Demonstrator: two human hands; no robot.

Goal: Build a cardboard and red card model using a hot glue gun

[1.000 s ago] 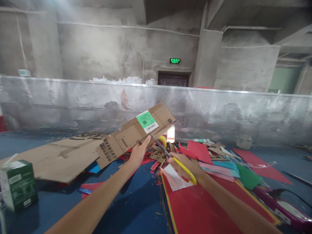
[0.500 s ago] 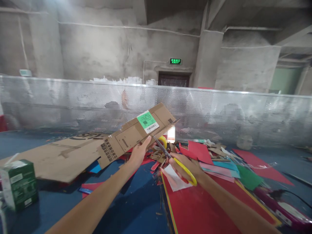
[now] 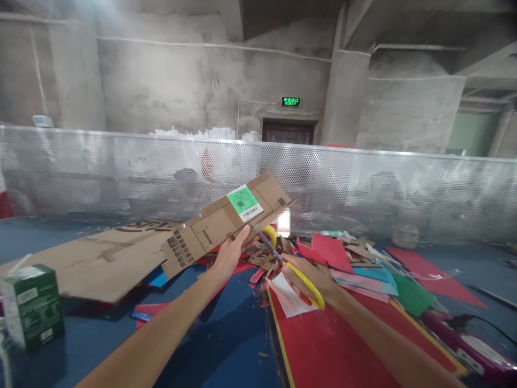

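My left hand [image 3: 231,252] grips the lower edge of a long brown cardboard strip [image 3: 210,226] with a green label, held tilted above the table. My right hand [image 3: 311,277] is closed through the yellow handles of a pair of scissors [image 3: 283,260]. The blades point up and left and meet the cardboard's lower edge just right of my left thumb. Small cardboard offcuts [image 3: 264,258] lie under the scissors.
A large flat cardboard sheet [image 3: 92,258] lies at the left on the blue table [image 3: 226,345]. A green carton [image 3: 34,307] stands at the near left. Red, pink, teal and green paper sheets [image 3: 363,275] cover the right. A perforated metal screen [image 3: 404,188] runs across the back.
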